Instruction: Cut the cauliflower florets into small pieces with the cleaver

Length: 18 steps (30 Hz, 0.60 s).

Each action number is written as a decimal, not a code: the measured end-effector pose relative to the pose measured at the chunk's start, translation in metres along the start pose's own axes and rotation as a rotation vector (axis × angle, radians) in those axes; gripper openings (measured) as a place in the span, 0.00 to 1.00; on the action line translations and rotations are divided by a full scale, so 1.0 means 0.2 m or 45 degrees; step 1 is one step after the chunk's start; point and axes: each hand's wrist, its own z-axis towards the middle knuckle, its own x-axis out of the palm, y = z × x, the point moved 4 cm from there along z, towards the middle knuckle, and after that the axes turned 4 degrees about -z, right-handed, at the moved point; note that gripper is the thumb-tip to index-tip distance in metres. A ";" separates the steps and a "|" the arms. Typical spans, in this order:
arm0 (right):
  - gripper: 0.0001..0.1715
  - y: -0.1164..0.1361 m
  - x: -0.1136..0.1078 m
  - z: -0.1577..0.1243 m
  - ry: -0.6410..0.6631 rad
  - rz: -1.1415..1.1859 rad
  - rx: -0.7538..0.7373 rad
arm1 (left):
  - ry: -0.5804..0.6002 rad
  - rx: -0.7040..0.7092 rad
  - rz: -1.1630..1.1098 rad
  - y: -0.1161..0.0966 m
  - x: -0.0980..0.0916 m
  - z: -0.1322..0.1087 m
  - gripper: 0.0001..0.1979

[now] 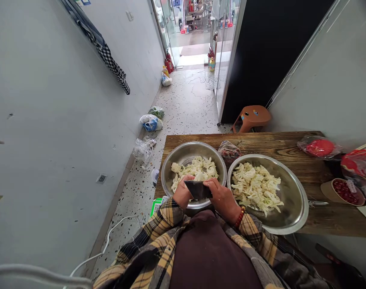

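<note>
Plenty of cauliflower (183,170) is lying in the lower-centre bowl (167,166); above it, the right hand (226,201) is gripping a knife (198,191), the left hand (182,193) curling alongside, hold hidden, best staying clear of the edge

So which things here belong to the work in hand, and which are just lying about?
Likely part of the work:
knife, in the right hand
cauliflower pieces, near the left hand
left bowl and right bowl, both holding cauliflower

Apparently just lying about:
orange stool
brown tub of red things
plastic bag on the floor
</note>
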 end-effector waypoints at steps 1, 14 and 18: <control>0.16 -0.01 0.01 0.00 0.019 -0.014 0.012 | -0.015 -0.051 -0.037 0.00 0.00 0.00 0.18; 0.05 -0.14 0.16 -0.01 0.257 -0.117 0.113 | -0.114 -0.345 -0.125 0.07 -0.02 0.03 0.24; 0.07 -0.10 0.13 0.03 0.242 -0.139 0.033 | -0.082 -0.286 -0.095 0.07 0.01 0.04 0.23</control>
